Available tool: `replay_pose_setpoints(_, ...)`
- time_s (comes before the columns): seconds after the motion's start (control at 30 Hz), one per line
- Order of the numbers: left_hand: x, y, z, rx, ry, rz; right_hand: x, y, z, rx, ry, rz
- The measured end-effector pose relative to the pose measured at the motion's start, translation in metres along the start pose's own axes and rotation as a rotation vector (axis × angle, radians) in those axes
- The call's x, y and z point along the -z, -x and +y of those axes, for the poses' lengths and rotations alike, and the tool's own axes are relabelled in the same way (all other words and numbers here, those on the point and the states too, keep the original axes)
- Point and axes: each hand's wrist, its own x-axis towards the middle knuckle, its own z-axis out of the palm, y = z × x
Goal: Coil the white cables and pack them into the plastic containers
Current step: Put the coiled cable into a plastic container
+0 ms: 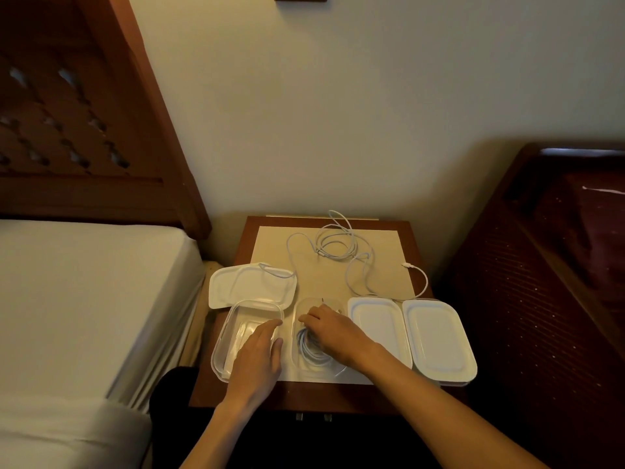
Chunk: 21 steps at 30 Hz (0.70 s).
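a coiled white cable (309, 348) lies inside the middle clear plastic container (333, 304), at the near part of the bedside table (414, 245). the right hand (333, 331) is over this container with its fingers bent down onto the coil; it seems to press or pinch the cable, but i cannot tell for sure if it really grips it. the left hand (257, 358) lies flat, fingers straight and relaxed, holding nothing, on the right rim of the left clear container (236, 328), which is open with nothing seen inside.

a white lid (247, 287) lies just behind the left container, partly under its far edge. to the right of the middle container there are two more white lids (377, 328), side by side and touching; the right one (438, 338) sits on something clear at the near right corner of the table, maybe another container.

farther on the table, on a beige mat (270, 245), a loose white cable (338, 242) lies in an untidy heap. one end of it reaches over the far edge of the left lid, and another end with a small plug (407, 265) lies near the right side of the mat.

left of the table is a bed with a white sheet (84, 282) and a dark wooden headboard (84, 113). a dark red piece of furniture (558, 248) stands at the right, and a pale wall (338, 113) is behind.
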Motion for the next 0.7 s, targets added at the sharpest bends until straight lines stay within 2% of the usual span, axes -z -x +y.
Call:
replay_pose_setpoints(0.23, 0.003, -0.004, 0.006, 0.049, 0.032, -0.002, 0.008, 0.005, 0.0, 0.005, -0.068, 0.034)
replay_pose_setpoints(0.4, 0.026, -0.029, 0.008, 0.074, -0.034, 0.194, 0.023, -0.009, -0.009, -0.001, -0.18, 0.328)
replay_pose_setpoints(0.5, 0.048, -0.06, 0.006, 0.156, -0.024, 0.255, 0.036, -0.041, -0.016, -0.221, -0.259, 0.363)
replay_pose_setpoints(0.6, 0.064, -0.097, -0.009, 0.307, -0.021, 0.244, 0.044, -0.075, -0.018, -0.465, -0.272, 0.229)
replay_pose_setpoints(0.7, 0.069, -0.123, -0.026, 0.413, -0.129, 0.137, 0.035, -0.099, -0.011, -0.592, -0.313, 0.113)
